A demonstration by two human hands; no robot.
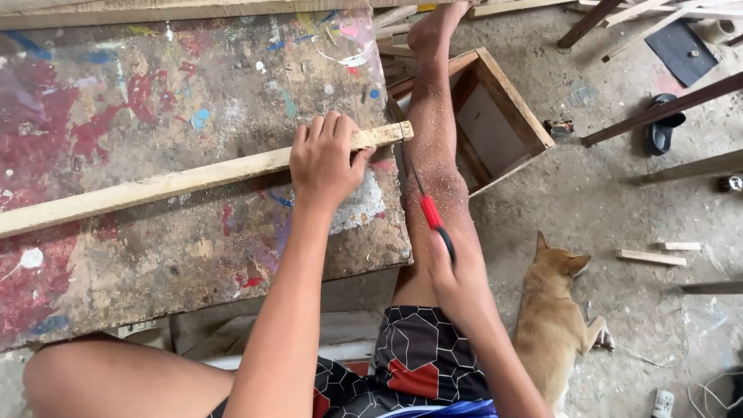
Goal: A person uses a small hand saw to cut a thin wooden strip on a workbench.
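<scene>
Left hand (325, 164): pressed palm-down on the long pale wooden strip (178, 183), fingers curled over its far edge, thumb on the near edge; clamped on the wood.
Long pale wooden strip: lies slantwise across the table, its right end just past the left hand's fingertips, at the table's right edge; its left end runs well away to the left.
Right hand (457, 275): closed around the red-and-black handle of the small hand saw (426, 203), held below and to the right of the left hand, over the person's right leg.
Small hand saw: thin dark blade rises from the right hand towards the strip's right end and meets it just beside the left hand.
Table (155, 263): worn wooden top smeared with red, blue and white paint, under the left hand.
Open wooden box frame (507, 116): on the concrete floor, beyond the right hand.
Ginger cat (553, 310): lying on the floor just right of the right hand's forearm.
Black sandal (662, 124): on the floor, well apart to the far right.
</scene>
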